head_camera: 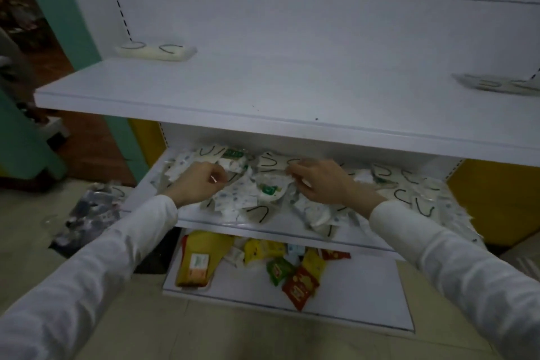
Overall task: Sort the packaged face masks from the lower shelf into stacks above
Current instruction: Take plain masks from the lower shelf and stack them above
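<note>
We are picking: both hands reach into the jumbled packaged face masks [251,199] on the lower shelf [193,215]. Our right hand [318,181] pinches one white packet [274,163]; our left hand [201,184] curls, grip unclear. Next, we likely lift it to a matching stack [155,50] on the upper shelf [263,90].

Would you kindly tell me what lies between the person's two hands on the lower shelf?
In the head view, loose mask packets lie between the left hand and the right hand, one bearing a green label.
</note>
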`<state>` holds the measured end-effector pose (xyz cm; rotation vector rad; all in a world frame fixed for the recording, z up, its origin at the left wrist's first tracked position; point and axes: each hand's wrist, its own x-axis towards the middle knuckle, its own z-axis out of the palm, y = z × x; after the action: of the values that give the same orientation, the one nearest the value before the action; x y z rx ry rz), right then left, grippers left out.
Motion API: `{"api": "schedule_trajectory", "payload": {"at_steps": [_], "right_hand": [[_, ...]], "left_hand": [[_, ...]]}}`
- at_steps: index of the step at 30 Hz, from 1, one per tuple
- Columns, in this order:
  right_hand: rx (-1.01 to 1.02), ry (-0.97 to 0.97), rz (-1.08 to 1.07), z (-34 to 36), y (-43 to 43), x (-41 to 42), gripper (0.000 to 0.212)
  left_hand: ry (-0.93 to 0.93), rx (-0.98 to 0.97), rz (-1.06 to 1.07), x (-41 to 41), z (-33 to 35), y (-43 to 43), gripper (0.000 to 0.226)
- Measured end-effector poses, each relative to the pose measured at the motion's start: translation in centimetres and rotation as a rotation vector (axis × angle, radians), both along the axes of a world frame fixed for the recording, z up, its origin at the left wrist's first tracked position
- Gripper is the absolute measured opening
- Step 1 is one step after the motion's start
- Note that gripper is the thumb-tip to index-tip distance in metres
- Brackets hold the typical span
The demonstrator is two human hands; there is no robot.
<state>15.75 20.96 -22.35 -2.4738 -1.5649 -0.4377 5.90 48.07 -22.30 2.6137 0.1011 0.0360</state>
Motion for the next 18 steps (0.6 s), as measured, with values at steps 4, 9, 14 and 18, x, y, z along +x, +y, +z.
{"api": "schedule_trajectory", "payload": {"at_steps": [4,9,14,18], "right_hand": [[-0.127,0.136,-0.121,-5.0,-0.4,3.4,0.030],[-0.058,0.354,-0.322,-10.7,-0.1,8.3,0.029],[-0.040,0.561,-0.478,-15.3,1.4,12.8,0.021],[-0.030,0.741,-0.528,-17.2,5.0,14.8,0.022]], "left_hand": [[0.111,-0.078,0.081,2.0,-5.7,1.6,0.016],[0.202,-0.165,0.155,5.8,-11.3,2.1,0.015],[0.195,-0.210,0.219,10.0,-15.6,1.6,0.015],[0.207,-0.221,0.251,11.0,-17.9,2.0,0.016]]}}
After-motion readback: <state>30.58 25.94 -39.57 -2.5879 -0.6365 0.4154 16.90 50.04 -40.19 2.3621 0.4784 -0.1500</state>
